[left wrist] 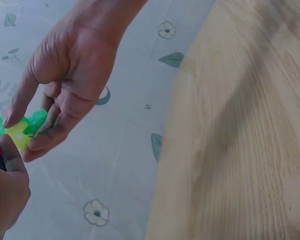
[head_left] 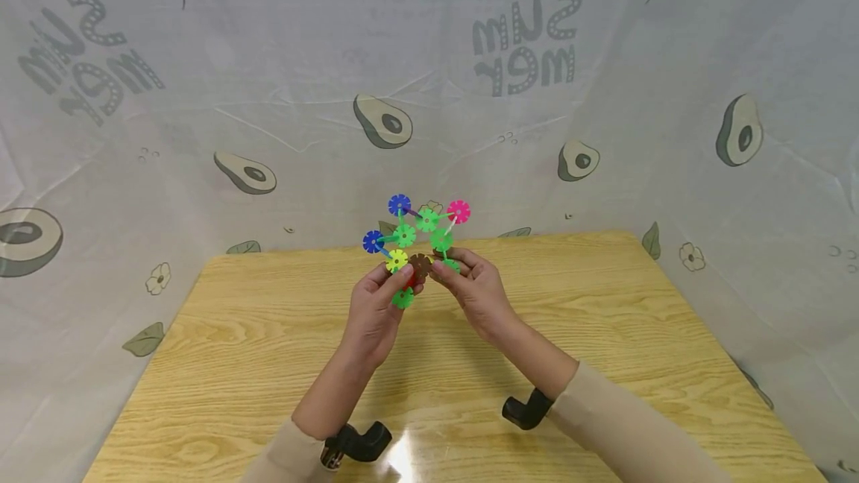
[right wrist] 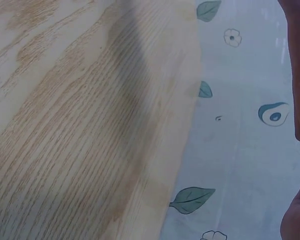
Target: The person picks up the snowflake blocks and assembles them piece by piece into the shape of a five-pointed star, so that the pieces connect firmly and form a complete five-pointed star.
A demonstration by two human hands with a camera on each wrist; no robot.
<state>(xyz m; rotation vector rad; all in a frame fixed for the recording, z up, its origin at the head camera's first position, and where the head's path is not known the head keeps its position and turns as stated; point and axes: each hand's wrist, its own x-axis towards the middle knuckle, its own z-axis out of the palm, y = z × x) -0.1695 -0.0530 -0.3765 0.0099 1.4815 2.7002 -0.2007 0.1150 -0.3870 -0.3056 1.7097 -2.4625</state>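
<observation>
A chain of joined snowflake building discs (head_left: 405, 235) is held up over the table, with blue, green, pink, yellow, brown and red pieces slotted edge to edge. My left hand (head_left: 376, 308) grips its near side, thumb close to the brown disc (head_left: 420, 265) and a yellow disc (head_left: 397, 260). From the right, my right hand (head_left: 479, 293) pinches another yellow disc (left wrist: 19, 136) between thumb and fingers, beside the brown one. The left wrist view has both hands meeting at the discs. In the right wrist view only the hands' edges show, and the discs are out of frame.
Below the hands lies a wood-grain table (head_left: 268, 334). A pale curtain (head_left: 302, 58) printed with avocados and leaves hangs behind it and along both sides. Black wrist mounts (head_left: 362, 442) sit on the inner side of both forearms.
</observation>
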